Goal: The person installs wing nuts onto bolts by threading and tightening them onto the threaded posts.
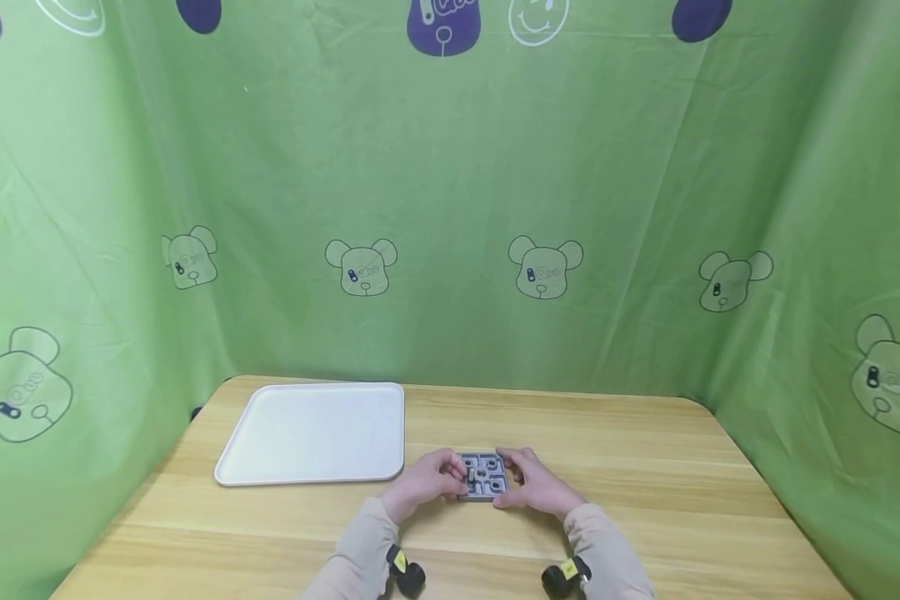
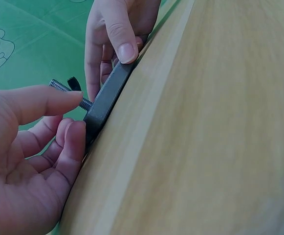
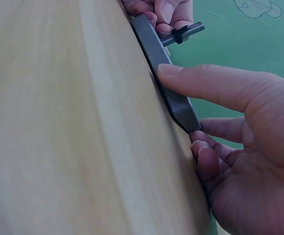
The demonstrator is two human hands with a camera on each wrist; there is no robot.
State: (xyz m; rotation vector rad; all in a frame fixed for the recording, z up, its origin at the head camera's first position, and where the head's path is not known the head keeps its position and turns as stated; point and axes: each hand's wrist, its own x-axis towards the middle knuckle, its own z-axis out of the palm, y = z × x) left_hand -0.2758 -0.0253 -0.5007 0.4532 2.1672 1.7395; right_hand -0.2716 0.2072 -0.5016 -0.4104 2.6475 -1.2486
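Note:
A square grey metal plate with raised slots and round holes lies flat on the table. A threaded bolt with a small black piece on it stands up from the plate's left part. My left hand is at the plate's left edge, its curled fingers against the plate's end and one fingertip at the bolt's shaft. Around the right edge my right hand grips the plate, thumb on the near side and the other fingers at the far corner. The plate's left edge is partly hidden by my left fingers.
On the wooden table, an empty white tray lies to the left of the plate. Green printed cloth hangs behind the table and on both sides. Each sleeved wrist wears a small black camera.

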